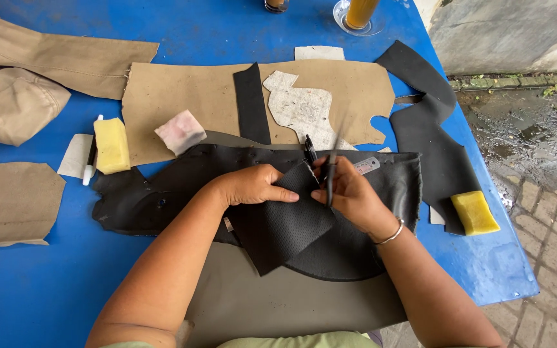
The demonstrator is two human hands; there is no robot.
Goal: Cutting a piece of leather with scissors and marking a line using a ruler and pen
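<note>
One label seen: small silver-grey tag [367,165], oblong with a rounded end, lying tilted on the far edge of the black sheet [162,193], just right of centre, beside the right hand [349,193]. Print too small to tell. No packages, signs, screens.

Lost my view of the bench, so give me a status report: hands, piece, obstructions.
Left hand pins the black perforated piece. Right hand grips scissors at its top edge. Black pen lies just beyond.
</note>
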